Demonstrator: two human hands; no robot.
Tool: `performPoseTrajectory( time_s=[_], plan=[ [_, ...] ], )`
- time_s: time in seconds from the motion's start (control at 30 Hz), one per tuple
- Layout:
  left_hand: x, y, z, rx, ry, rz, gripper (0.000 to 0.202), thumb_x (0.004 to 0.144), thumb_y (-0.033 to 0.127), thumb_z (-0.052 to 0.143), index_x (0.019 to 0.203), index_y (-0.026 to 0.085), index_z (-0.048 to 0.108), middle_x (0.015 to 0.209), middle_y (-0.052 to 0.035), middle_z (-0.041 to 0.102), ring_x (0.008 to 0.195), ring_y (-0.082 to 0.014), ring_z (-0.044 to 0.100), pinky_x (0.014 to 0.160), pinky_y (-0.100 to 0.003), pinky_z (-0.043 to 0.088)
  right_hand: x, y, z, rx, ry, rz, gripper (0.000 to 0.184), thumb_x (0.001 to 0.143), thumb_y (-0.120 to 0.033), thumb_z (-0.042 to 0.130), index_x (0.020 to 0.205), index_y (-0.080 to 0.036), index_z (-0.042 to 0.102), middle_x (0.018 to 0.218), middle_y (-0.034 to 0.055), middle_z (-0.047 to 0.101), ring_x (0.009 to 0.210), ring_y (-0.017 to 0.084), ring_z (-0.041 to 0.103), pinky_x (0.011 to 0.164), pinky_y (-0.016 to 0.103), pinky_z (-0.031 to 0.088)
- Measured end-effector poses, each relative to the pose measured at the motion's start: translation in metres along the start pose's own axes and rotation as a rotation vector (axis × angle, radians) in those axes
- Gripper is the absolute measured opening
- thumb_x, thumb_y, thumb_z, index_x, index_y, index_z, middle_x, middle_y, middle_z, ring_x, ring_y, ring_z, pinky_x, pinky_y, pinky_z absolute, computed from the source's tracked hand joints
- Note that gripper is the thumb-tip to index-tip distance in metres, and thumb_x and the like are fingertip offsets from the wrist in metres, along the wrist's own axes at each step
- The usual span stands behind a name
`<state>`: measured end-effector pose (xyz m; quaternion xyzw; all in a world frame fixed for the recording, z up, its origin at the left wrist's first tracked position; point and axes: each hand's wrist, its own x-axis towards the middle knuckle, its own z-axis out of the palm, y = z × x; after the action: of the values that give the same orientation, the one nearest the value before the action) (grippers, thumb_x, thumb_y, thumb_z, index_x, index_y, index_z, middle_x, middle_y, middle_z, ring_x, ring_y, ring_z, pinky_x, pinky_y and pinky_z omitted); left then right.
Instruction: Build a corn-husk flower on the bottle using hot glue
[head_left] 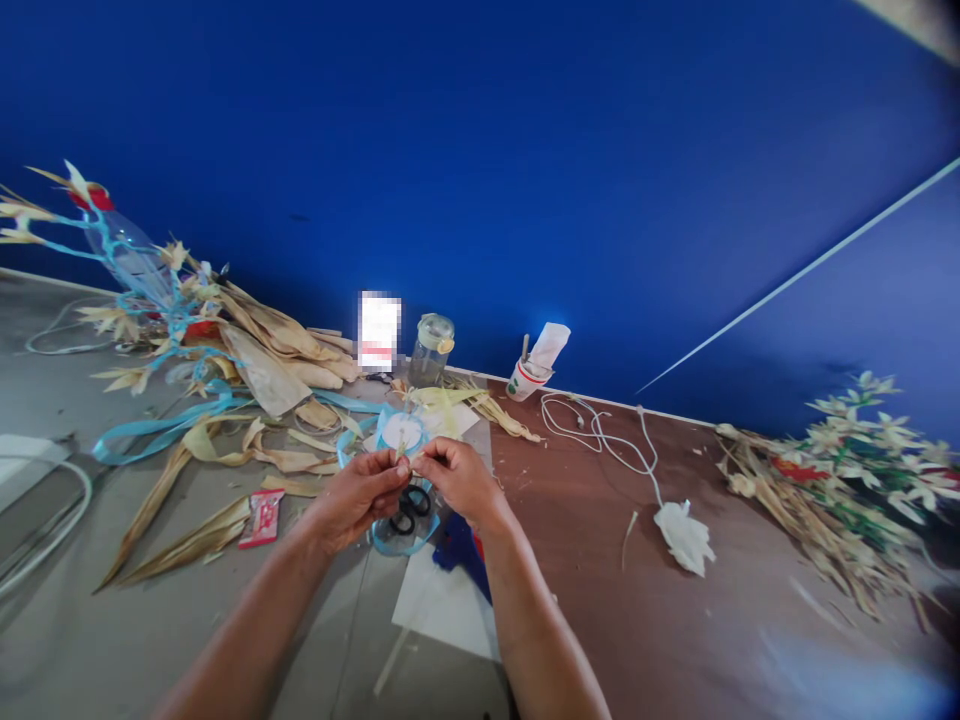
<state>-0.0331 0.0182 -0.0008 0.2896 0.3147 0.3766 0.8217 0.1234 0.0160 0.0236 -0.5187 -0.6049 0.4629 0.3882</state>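
My left hand [364, 495] and my right hand [459, 482] meet at the fingertips, both closed in a pinch. A small pale strip [402, 452], which looks like dried corn husk, shows between the fingers; most of it is covered. Just below my fingertips are the black handles of scissors [412, 508]. Partly hidden by my right forearm, a blue tool that looks like a glue gun [459, 552] lies on a sheet of white paper [427, 605]. Beyond the hands sits a round white and light-blue roll [400, 428].
Corn husks [277, 345], light-blue ribbon [161, 430] and a plastic bottle [131, 255] crowd the left. A clear jar [433, 350] and a paper cup [525, 380] stand by the wall. Rightward lie a white cable [600, 435], crumpled tissue [684, 538] and white flowers [877, 450].
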Motion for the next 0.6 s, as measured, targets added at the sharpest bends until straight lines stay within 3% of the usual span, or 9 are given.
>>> performPoseTrajectory(
  time_s=[0.23,0.4,0.6],
  plan=[
    [-0.001,0.001,0.005,-0.027,0.067,0.102,0.026,0.066,0.024,0.077,0.070,0.014,0.053,0.052,0.0084,0.041,0.038,0.0006,0.029,0.037,-0.013,0.025,0.000,0.001,0.004,0.149,0.085,0.051,0.016,0.070,-0.032,0.061,0.073,-0.016,0.060,0.060,-0.0043,0.052,0.056,0.009,0.043,0.055,0.022,0.035],
    [-0.001,0.001,0.006,-0.162,0.179,0.196,0.029,0.062,0.017,0.079,0.074,0.014,0.053,0.061,0.0080,0.050,0.040,0.0009,0.035,0.040,-0.012,0.031,-0.001,0.003,0.020,0.292,0.064,0.159,0.015,0.067,-0.029,0.061,0.076,-0.017,0.061,0.055,-0.0059,0.050,0.050,0.009,0.042,0.051,0.022,0.033],
    [0.003,-0.005,0.005,-0.248,0.168,0.195,0.028,0.062,0.014,0.079,0.074,0.015,0.053,0.061,0.0079,0.051,0.040,0.0006,0.036,0.039,-0.011,0.032,0.000,0.004,0.032,0.363,0.137,0.161,0.015,0.064,-0.030,0.062,0.067,-0.016,0.060,0.054,-0.0053,0.050,0.049,0.008,0.039,0.049,0.022,0.030]
  ],
)
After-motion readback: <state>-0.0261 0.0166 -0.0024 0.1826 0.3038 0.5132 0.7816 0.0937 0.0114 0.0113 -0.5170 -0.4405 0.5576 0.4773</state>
